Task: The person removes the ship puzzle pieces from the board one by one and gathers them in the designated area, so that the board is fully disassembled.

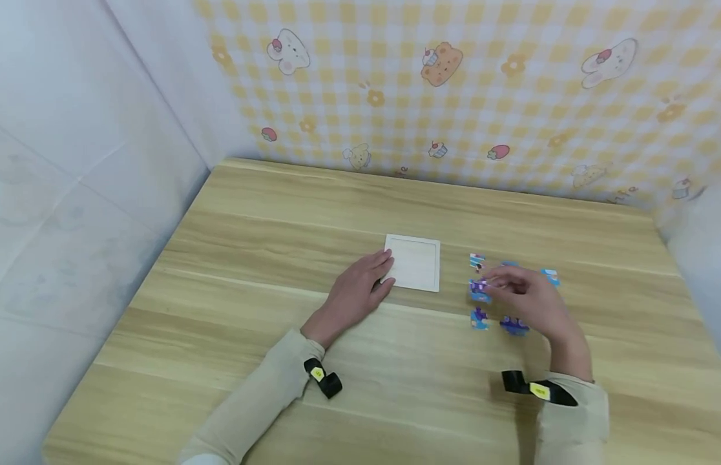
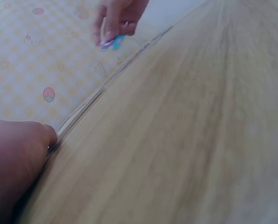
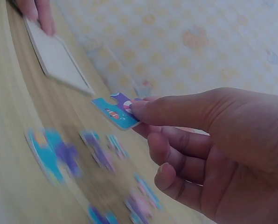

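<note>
A jigsaw puzzle piece (image 3: 112, 111), blue and purple with a small striped fish on it, is pinched between the thumb and fingers of my right hand (image 1: 529, 298), above the table. My left hand (image 1: 360, 284) rests at the left edge of a flat, pale square puzzle tray (image 1: 417, 266), its fingertips touching the rim. The tray has a raised border and a bare inside. Around and below my right hand lie several loose pieces, among them a purple-and-blue one (image 1: 479, 318) and a mostly purple one (image 1: 514, 325). My right hand partly hides others.
Everything lies on a wood-grain table (image 1: 395, 387). A yellow checked cloth (image 1: 395, 97) with cartoon figures hangs along its back edge, and a pale wall covering (image 1: 75, 194) stands at the left. Black straps with small devices sit on both wrists.
</note>
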The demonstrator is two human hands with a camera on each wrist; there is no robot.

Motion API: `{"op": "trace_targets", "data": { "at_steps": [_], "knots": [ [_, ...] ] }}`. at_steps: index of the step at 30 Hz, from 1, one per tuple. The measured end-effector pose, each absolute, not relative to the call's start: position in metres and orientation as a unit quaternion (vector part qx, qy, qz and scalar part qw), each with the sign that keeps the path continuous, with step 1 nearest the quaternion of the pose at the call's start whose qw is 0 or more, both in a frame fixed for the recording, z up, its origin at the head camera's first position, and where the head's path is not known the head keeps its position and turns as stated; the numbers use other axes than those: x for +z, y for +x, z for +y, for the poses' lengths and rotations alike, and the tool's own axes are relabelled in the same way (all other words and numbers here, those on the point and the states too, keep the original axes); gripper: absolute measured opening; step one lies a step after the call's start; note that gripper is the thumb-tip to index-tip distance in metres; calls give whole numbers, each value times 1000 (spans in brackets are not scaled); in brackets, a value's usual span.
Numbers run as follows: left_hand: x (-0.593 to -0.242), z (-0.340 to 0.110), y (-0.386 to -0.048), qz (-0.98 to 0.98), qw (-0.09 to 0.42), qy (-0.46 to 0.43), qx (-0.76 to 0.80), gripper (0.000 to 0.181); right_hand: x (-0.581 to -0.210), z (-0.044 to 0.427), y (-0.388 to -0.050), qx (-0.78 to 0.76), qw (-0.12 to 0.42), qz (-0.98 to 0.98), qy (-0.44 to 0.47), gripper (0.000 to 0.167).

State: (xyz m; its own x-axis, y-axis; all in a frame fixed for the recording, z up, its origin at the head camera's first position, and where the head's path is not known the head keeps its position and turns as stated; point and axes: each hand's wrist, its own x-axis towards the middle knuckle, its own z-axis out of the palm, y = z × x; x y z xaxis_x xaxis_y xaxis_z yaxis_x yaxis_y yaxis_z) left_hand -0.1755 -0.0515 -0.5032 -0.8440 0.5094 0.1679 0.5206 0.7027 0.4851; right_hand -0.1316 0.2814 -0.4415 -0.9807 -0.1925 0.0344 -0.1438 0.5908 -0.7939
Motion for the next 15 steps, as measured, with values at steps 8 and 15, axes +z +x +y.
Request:
{"op": "trace_targets", "data": {
  "at_steps": [8,15],
  "knots": [
    [-502,-53,-177,-924,9,-276,-264,50,-437,347,-100,-420,42,906,-39,22],
    [-501,-52,-176,-924,6,-276,-263,50,-440,391,-78,-415,75,907,-4,25]
  ]
}}
